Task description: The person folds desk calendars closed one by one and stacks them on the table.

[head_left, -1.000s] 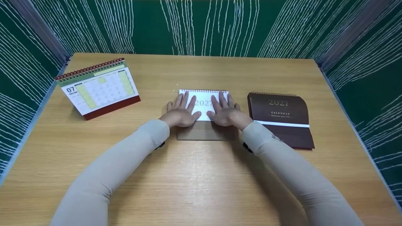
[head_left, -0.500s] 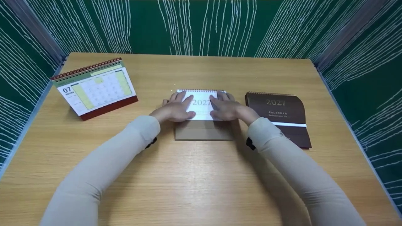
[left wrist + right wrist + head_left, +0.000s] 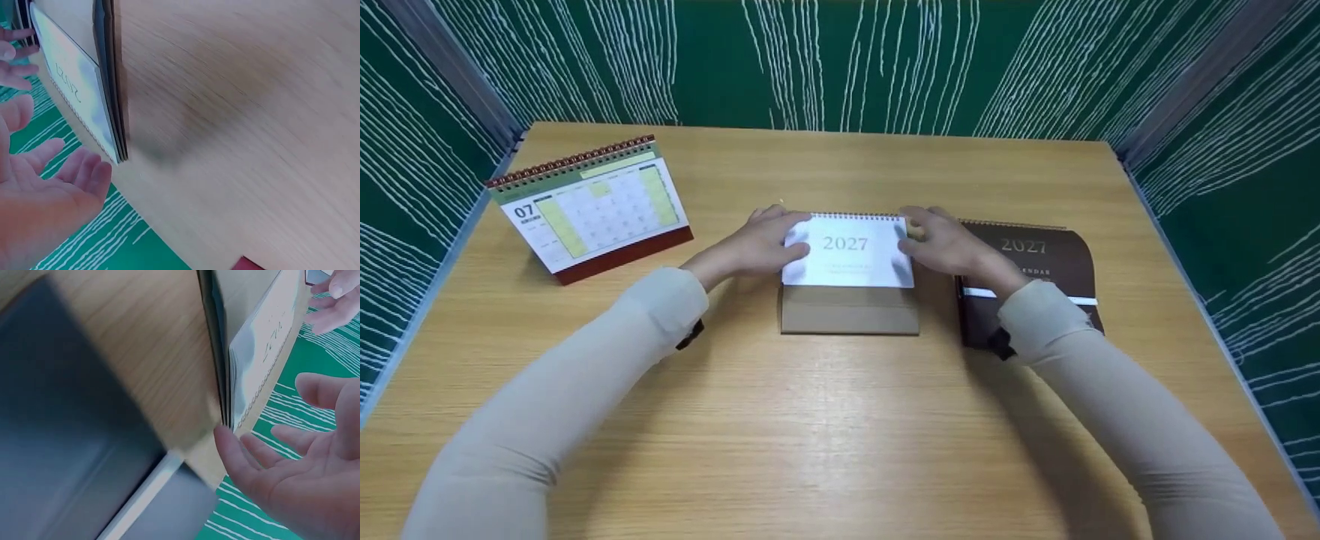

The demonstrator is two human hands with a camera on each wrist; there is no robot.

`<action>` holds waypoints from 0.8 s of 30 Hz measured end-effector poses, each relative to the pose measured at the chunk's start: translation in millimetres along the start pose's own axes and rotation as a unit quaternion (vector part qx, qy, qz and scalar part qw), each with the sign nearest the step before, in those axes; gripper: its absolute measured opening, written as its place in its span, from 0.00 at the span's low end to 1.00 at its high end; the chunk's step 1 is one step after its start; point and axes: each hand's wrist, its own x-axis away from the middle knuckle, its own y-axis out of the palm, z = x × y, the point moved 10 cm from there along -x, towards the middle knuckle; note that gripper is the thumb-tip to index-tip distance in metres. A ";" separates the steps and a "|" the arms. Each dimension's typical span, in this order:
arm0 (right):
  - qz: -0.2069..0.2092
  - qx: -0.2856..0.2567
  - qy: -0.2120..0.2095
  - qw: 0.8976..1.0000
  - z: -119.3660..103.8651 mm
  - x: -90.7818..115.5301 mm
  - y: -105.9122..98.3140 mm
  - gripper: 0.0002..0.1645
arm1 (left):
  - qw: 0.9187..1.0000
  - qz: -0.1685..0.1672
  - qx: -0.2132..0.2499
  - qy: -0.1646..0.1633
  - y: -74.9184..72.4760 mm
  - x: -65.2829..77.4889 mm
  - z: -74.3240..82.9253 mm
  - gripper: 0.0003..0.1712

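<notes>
A white spiral-bound desk calendar point(image 3: 847, 264) marked 2027 lies folded low on the table, a brown base flap showing at its near side. My left hand point(image 3: 761, 241) is at its upper left corner, thumb over the white page in the head view. At the opposite upper corner is my right hand point(image 3: 949, 246), partly covering a dark brown calendar point(image 3: 1027, 259). Both wrist views show relaxed, spread fingers around the corners, with nothing gripped in the left hand point(image 3: 50, 194) or the right hand point(image 3: 298, 464). Whether any fingertip touches the calendar, I cannot tell.
A tented desk calendar point(image 3: 600, 214) open at month 07 stands at the back left. The brown calendar lies to the right with a white band point(image 3: 982, 293) across it. Green panels with white streaks point(image 3: 840, 67) border the wooden table point(image 3: 840, 420).
Both hands have slid apart from the white calendar's page out to its upper left and right corners, uncovering the 2027 print. The calendar has stayed in place.
</notes>
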 end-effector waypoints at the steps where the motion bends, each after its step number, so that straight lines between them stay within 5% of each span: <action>1: 0.000 -0.014 0.003 1.000 1.9 2.5 -1.8 0.42 | 1.000 0.003 0.008 -0.003 -2.0 3.0 -2.5 0.38; 7: -0.033 -0.140 0.049 0.988 18.2 12.8 -1.5 0.42 | 0.997 0.015 0.069 -0.017 -8.1 16.1 -22.2 0.37; 14: -0.081 -0.308 0.094 0.943 28.5 21.5 8.8 0.43 | 0.984 0.005 0.163 -0.068 -7.1 25.0 -40.4 0.37; 18: -0.101 -0.354 0.107 0.923 29.3 24.1 14.1 0.44 | 0.964 -0.030 0.245 -0.102 0.7 27.4 -45.5 0.36; 24: -0.120 -0.395 0.118 0.903 29.1 23.2 22.9 0.44 | 0.916 -0.066 0.370 -0.140 16.0 25.3 -46.8 0.36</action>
